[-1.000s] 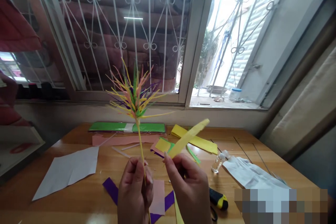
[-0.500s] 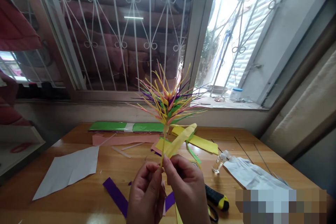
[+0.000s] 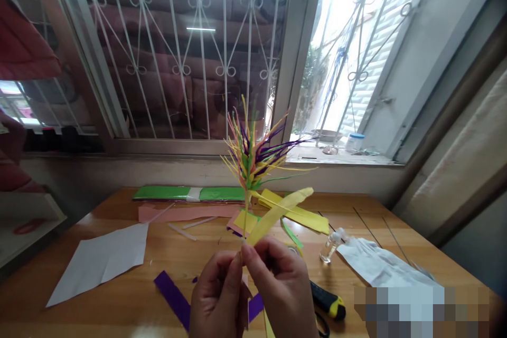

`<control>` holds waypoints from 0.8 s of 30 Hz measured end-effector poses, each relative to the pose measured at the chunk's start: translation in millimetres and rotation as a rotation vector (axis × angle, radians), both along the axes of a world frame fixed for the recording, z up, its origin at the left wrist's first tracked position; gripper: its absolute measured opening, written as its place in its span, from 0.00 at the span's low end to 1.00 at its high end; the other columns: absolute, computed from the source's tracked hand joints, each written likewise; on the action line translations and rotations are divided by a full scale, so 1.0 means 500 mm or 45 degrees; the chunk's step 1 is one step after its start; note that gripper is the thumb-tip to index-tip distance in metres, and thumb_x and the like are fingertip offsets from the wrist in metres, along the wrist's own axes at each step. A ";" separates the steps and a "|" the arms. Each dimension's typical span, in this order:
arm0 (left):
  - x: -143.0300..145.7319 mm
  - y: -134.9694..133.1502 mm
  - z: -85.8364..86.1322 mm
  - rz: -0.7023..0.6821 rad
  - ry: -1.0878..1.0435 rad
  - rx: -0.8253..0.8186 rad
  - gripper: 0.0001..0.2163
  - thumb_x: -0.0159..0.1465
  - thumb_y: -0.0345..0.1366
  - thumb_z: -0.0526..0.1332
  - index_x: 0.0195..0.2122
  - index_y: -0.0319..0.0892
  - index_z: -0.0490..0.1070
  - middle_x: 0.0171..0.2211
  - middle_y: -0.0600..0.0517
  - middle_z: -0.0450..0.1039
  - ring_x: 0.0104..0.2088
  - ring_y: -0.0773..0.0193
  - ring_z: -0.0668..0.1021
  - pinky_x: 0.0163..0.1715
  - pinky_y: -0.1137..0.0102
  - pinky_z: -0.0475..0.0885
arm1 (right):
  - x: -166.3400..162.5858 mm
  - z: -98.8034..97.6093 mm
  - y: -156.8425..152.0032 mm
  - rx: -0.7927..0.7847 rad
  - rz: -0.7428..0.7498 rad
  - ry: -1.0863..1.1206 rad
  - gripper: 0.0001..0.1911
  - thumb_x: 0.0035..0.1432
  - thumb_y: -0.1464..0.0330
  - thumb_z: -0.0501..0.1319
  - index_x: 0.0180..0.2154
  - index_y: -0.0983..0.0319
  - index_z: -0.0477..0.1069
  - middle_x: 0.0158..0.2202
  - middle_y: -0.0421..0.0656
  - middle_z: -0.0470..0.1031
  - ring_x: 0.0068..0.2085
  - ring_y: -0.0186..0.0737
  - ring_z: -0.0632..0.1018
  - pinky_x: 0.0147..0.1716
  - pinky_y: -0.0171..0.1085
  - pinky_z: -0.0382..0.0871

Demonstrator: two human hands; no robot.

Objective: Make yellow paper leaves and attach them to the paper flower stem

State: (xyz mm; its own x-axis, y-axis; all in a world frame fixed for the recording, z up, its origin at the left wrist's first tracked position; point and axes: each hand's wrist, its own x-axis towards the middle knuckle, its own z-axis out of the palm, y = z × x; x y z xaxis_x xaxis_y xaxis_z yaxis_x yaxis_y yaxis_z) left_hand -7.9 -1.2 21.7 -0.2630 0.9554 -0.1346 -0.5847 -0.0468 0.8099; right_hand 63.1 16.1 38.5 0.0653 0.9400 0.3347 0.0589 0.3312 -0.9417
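Observation:
A crepe-paper wheat ear [image 3: 249, 163] with yellow, pink, purple and green bristles stands upright above my hands. My left hand [image 3: 217, 293] pinches the lower part of its thin yellow-wrapped stem [image 3: 245, 219]. Closed against the same spot, my right hand [image 3: 280, 285] pinches a pale yellow crepe-paper strip [image 3: 281, 212] where it meets the stem. The strip slants up to the right, its loose end free in the air. My fingertips hide the stem's bottom end.
Green folded paper [image 3: 162, 193], a pink strip [image 3: 190, 213] and yellow folded paper [image 3: 304, 215] lie at the back. A white sheet [image 3: 103, 256] and purple strip [image 3: 173, 298] are left; a small clear bottle [image 3: 327, 251], black-yellow cutter [image 3: 328, 300] and white cloth [image 3: 370, 259] right.
The wheat ear has turned about its stem, bringing more purple bristles to the right side. The yellow strip's loose end has swung to the right. Both hands keep their pinch, nearly in place.

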 end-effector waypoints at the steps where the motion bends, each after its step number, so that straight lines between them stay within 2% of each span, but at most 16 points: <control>1: 0.000 0.000 -0.002 -0.002 0.038 0.016 0.17 0.44 0.50 0.69 0.24 0.42 0.70 0.09 0.62 0.57 0.10 0.79 0.57 0.09 0.84 0.50 | -0.001 -0.001 0.000 -0.014 0.012 0.017 0.16 0.51 0.61 0.60 0.19 0.64 0.65 0.16 0.36 0.59 0.19 0.29 0.62 0.17 0.29 0.56; 6: 0.003 -0.005 -0.008 0.051 0.179 0.015 0.16 0.48 0.51 0.66 0.25 0.42 0.70 0.11 0.61 0.59 0.11 0.77 0.59 0.09 0.83 0.52 | -0.007 0.000 0.004 -0.090 0.016 0.155 0.16 0.48 0.60 0.63 0.18 0.64 0.64 0.16 0.36 0.60 0.19 0.29 0.63 0.17 0.29 0.58; 8: 0.000 -0.006 -0.006 0.029 0.234 0.010 0.17 0.50 0.52 0.64 0.27 0.41 0.69 0.12 0.60 0.60 0.11 0.77 0.61 0.09 0.83 0.53 | -0.006 0.005 0.004 -0.176 0.075 0.202 0.17 0.47 0.59 0.63 0.19 0.63 0.63 0.15 0.35 0.59 0.16 0.29 0.62 0.14 0.29 0.56; 11: -0.017 0.000 0.000 -0.176 0.238 0.039 0.18 0.53 0.52 0.61 0.29 0.41 0.70 0.13 0.58 0.62 0.11 0.74 0.63 0.08 0.80 0.58 | 0.000 0.012 0.004 -0.268 0.175 0.221 0.18 0.48 0.56 0.62 0.19 0.62 0.61 0.13 0.34 0.58 0.13 0.28 0.61 0.11 0.29 0.52; 15: -0.047 0.015 0.007 -0.577 0.156 0.031 0.16 0.53 0.49 0.63 0.32 0.39 0.71 0.14 0.57 0.63 0.14 0.71 0.66 0.07 0.80 0.61 | 0.009 0.008 0.009 -0.199 0.113 0.132 0.18 0.46 0.58 0.63 0.17 0.63 0.61 0.14 0.34 0.57 0.16 0.27 0.60 0.14 0.29 0.53; 20: -0.060 0.023 0.006 -0.711 0.107 0.039 0.16 0.51 0.48 0.65 0.30 0.38 0.74 0.15 0.57 0.64 0.13 0.75 0.63 0.09 0.81 0.62 | 0.014 0.001 0.015 -0.260 0.157 0.056 0.17 0.46 0.59 0.63 0.18 0.63 0.61 0.13 0.32 0.54 0.16 0.27 0.57 0.14 0.29 0.50; 24: -0.065 0.028 0.005 -0.743 0.167 0.048 0.15 0.48 0.45 0.68 0.27 0.36 0.77 0.18 0.51 0.71 0.18 0.72 0.71 0.14 0.80 0.67 | 0.019 0.006 0.015 -0.239 0.142 0.051 0.16 0.45 0.61 0.62 0.17 0.62 0.60 0.12 0.30 0.49 0.15 0.25 0.52 0.13 0.28 0.45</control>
State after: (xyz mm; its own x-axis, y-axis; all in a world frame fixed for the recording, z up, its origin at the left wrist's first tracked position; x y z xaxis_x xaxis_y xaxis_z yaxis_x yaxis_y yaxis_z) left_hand -40.2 12.6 24.4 0.2948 0.9503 -0.1000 -0.4178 0.2223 0.8809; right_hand 72.7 23.7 41.6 -0.0331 0.9877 0.1526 -0.0072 0.1524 -0.9883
